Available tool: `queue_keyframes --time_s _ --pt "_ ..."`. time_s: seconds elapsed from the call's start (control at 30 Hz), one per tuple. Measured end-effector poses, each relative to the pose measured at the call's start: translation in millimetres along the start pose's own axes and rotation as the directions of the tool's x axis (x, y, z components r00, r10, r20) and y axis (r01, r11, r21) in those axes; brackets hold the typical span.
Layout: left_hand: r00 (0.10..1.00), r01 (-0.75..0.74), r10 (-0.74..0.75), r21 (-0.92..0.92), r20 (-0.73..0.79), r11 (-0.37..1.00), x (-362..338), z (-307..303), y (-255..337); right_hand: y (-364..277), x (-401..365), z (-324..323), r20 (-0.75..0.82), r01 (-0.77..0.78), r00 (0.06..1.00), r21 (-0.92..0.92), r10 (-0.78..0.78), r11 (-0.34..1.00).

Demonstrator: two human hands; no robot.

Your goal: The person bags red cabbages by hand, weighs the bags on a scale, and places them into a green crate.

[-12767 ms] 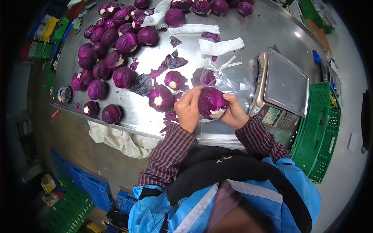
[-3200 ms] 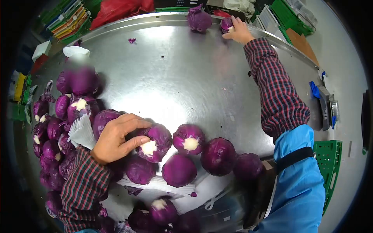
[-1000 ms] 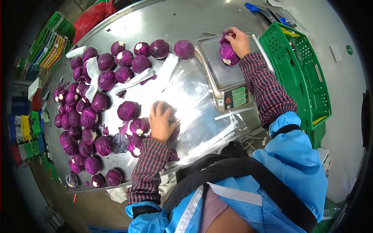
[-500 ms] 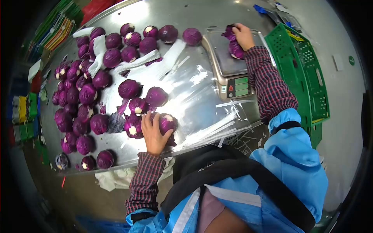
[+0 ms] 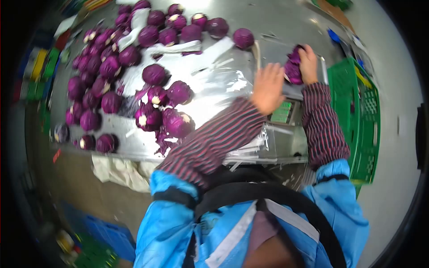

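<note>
My right hand is closed on crumpled purple red cabbage leaves, which are over the plate of a weighing scale. Close by on the left, my left hand is flat with its fingers stretched out and nothing in it. It hovers over the scale's left side and hides part of it, while the green display shows below. Nearer me on the metal table, a trimmed red cabbage sits beside another cabbage, with torn leaves at its lower edge.
Many more red cabbages crowd the table's left side. White net sleeves lie among them, and clear plastic bags cover the middle. A green crate stands right of the scale. A blue crate is on the floor.
My left hand has let go of the cabbage at the table's front and moved right to the scale. My right hand still grips the leaves there. The view has shifted.
</note>
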State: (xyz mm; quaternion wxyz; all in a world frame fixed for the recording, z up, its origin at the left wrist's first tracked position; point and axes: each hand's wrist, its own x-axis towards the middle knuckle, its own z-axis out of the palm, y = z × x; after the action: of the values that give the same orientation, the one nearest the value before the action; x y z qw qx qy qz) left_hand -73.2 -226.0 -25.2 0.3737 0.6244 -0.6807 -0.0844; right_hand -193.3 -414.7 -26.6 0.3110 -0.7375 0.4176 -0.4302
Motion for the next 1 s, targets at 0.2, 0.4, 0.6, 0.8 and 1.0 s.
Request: queue_keyframes --time_s 0.2,0.4,0.6,0.8,1.0 --pt "0.956 0.049 -0.098 -0.175 -0.278 0.983 73 88 11 4 -7 -22 0.059 -0.108 0.994 0.406 0.092 0.907" --pt "0.942 -0.007 -0.033 -0.116 -0.333 0.993 73 97 25 18 -2 -37 0.042 -0.197 0.978 0.523 0.206 0.829" --pt "0.958 0.14 -0.226 -0.405 -0.174 0.904 87 99 11 -88 -21 -15 0.185 0.032 0.974 0.464 -0.132 0.885" --pt "0.978 0.033 -0.079 -0.234 -0.191 0.972 1 33 -11 -173 34 106 0.454 0.596 0.635 0.228 -0.625 0.77" --pt "0.963 0.176 -0.255 0.512 0.088 0.841 -200 -78 -82 -95 -159 111 0.642 0.386 0.641 0.204 -0.421 0.9"
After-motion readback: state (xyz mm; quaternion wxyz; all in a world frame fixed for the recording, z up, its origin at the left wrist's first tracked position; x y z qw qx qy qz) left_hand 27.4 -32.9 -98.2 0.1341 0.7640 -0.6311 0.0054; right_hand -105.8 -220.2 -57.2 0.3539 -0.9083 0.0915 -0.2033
